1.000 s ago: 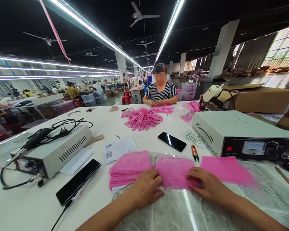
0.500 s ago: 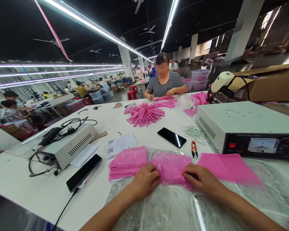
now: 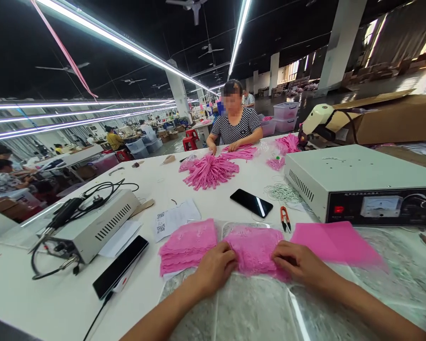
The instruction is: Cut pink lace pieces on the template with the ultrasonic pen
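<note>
A piece of pink lace fabric [image 3: 254,250] lies in front of me on a clear plastic sheet [image 3: 255,308]. My left hand [image 3: 217,266] is closed on its left edge, fingers curled and pressed together. On the right edge, my right hand [image 3: 294,259] pinches the same lace between thumb and fingers. A layered stack of pink lace pieces [image 3: 188,246] rests just left of my left hand. To the right, beyond my right hand, lies flat plain pink fabric [image 3: 335,241]. Orange-handled thread snips [image 3: 285,219] lie behind the lace.
A black phone [image 3: 251,202] and a grey control box [image 3: 362,175] stand behind. On the left are another grey box [image 3: 99,222], a plugged-in phone [image 3: 120,266] and a printed paper [image 3: 175,219]. Across the table, a person in stripes [image 3: 236,125] handles pink strips near a strip bundle [image 3: 211,171].
The view has shifted slightly, moving the background leftward. Both hands keep their hold on the lace's edges, with hardly any movement.
</note>
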A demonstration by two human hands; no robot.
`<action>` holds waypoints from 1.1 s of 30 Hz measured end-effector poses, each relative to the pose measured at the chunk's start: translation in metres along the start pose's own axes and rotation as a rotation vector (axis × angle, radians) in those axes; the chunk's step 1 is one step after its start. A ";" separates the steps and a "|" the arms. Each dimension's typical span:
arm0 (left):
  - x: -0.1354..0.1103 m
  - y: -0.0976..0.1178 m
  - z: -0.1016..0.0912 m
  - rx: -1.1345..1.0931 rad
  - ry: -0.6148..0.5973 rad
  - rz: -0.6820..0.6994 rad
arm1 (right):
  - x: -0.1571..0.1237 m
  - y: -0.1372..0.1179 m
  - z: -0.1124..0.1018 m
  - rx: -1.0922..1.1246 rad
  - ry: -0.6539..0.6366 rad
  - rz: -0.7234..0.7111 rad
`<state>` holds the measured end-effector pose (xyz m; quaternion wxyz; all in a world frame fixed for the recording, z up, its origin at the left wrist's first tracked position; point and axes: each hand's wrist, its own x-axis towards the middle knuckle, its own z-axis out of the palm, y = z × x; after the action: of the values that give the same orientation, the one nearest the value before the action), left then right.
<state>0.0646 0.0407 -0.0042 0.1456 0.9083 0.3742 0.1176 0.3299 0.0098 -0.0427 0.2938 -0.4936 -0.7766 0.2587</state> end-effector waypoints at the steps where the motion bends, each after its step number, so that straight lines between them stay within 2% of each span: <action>1: 0.000 0.000 -0.002 -0.002 0.015 0.004 | 0.000 -0.001 -0.001 -0.012 -0.002 -0.003; 4: -0.007 0.002 -0.010 0.004 0.068 0.026 | -0.003 -0.006 -0.006 -0.061 -0.017 -0.018; 8: -0.030 0.006 -0.014 0.045 0.100 0.079 | -0.012 -0.023 -0.004 -0.166 -0.003 -0.078; 12: -0.050 0.004 -0.010 0.063 0.100 0.116 | -0.015 -0.040 0.018 -0.259 0.005 -0.193; 16: -0.061 -0.003 -0.015 0.032 0.100 0.131 | -0.014 -0.046 0.041 -0.326 0.029 -0.280; 21: -0.081 -0.007 -0.029 -0.002 -0.048 0.255 | -0.034 -0.067 0.049 -0.306 -0.018 -0.360; 25: -0.102 -0.011 -0.041 0.008 -0.126 0.271 | -0.045 -0.081 0.048 -0.221 -0.097 -0.371; 29: -0.102 -0.016 -0.042 0.082 -0.113 0.197 | -0.021 -0.071 0.047 -0.200 -0.046 -0.281; 33: -0.071 -0.013 -0.021 0.178 -0.066 0.075 | 0.018 -0.062 0.054 -0.235 -0.062 -0.195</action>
<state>0.0003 0.0024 0.0033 0.0720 0.9343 0.3440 0.0590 0.2467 -0.0033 -0.0338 0.2337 -0.4386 -0.8544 0.1514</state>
